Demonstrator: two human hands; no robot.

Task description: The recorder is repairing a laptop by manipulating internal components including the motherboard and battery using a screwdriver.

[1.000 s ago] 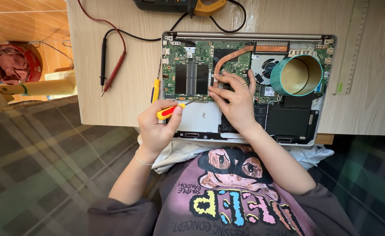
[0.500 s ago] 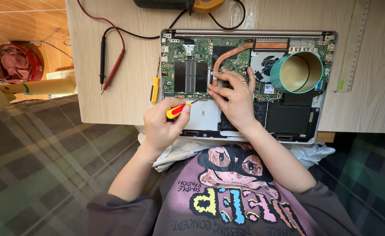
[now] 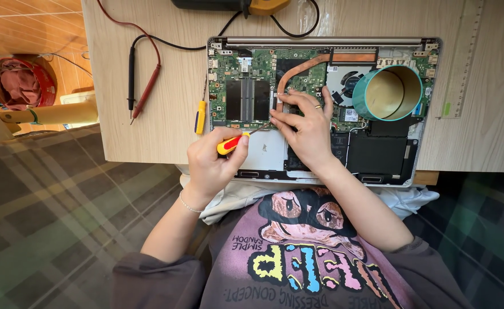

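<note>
An opened laptop (image 3: pixel 263 157) lies bottom-up on a light wooden table, its green circuit board (image 3: pixel 229 68), copper heat pipe (image 3: pixel 300 64) and black battery (image 3: pixel 375 154) exposed. My left hand (image 3: pixel 212 163) grips a red and yellow screwdriver (image 3: pixel 232 143), whose tip points toward the board's middle. My right hand (image 3: pixel 306 126) rests on the board with fingertips pressed on a small part beside the heat pipe. A ring shows on one finger.
A teal cup (image 3: pixel 386 91) stands on the laptop's fan area. A second yellow-handled screwdriver (image 3: pixel 200 116) lies left of the laptop, next to red and black meter probes (image 3: pixel 140 86). A multimeter (image 3: pixel 246 6) sits at the far edge, a ruler (image 3: pixel 461 57) on the right.
My left hand with the screwdriver has shifted slightly right and up, bringing the tip closer to my right fingers. My right hand stays on the board.
</note>
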